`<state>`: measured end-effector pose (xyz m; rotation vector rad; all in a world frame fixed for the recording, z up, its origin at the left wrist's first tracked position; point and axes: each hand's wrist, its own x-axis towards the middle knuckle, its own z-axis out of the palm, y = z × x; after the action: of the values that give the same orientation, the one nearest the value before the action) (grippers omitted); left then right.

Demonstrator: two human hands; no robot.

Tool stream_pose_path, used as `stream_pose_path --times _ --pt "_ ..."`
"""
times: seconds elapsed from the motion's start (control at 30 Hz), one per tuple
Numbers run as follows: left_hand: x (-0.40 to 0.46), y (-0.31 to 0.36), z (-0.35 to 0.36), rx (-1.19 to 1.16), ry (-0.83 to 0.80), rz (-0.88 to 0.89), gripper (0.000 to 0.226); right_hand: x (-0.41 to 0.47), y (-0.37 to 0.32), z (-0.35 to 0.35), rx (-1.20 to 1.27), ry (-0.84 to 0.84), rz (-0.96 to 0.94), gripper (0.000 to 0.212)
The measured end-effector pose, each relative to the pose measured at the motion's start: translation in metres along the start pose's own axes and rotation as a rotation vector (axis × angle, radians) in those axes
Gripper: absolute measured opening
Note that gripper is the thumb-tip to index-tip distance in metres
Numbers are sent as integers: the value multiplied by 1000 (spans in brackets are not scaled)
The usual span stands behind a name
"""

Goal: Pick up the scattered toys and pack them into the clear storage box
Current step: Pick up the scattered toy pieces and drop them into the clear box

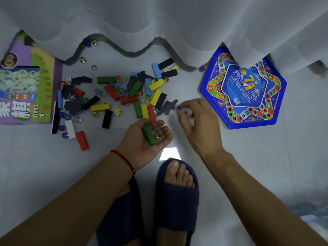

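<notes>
Your left hand (147, 137) lies just before the scattered blocks and marbles (124, 96), with your right hand (197, 121) beside it. The chess box (28, 82) lies left of that pile, the star-shaped game board (245, 93) right, partly under the curtain (159, 22) behind.

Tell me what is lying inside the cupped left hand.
The left hand cradles a green block and a few glass marbles on its palm. The block and curled fingers cover part of the palm, so an exact marble count is not visible.

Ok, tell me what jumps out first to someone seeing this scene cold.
The scatter of coloured blocks and marbles on the pale floor grabs the eye first. Next, the blue pentagon game board at right, half under the white curtain. Centre, the left hand cups a green block and marbles while the right hand pinches something small.
</notes>
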<state>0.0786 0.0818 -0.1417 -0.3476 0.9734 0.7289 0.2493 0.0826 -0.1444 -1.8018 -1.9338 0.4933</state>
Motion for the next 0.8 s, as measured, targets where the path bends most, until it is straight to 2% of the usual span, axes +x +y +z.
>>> stream_pose_path --times 0.07,0.13,0.2,0.3,0.4,0.47,0.63,0.8 --pt "0 3 -4 5 32 54 35 13 23 15 -207 -68 36 48" --pt "-1 6 -7 6 37 85 38 23 32 32 -267 -173 11 67" --pt "-1 10 -10 35 41 103 37 28 30 46 -311 -226 -43 77" --pt "-3 16 -13 71 54 142 36 26 26 56 -357 -221 -99 70" --pt "-3 19 -15 72 66 159 44 23 31 57 -265 -182 -106 58" --pt "-2 19 -18 70 69 163 47 22 34 57 -206 -154 -96 58" --pt "-7 18 -21 109 63 174 39 24 35 50 -103 -148 -53 60" --pt "-10 19 -28 108 96 196 37 25 39 44 -343 -233 -247 45"
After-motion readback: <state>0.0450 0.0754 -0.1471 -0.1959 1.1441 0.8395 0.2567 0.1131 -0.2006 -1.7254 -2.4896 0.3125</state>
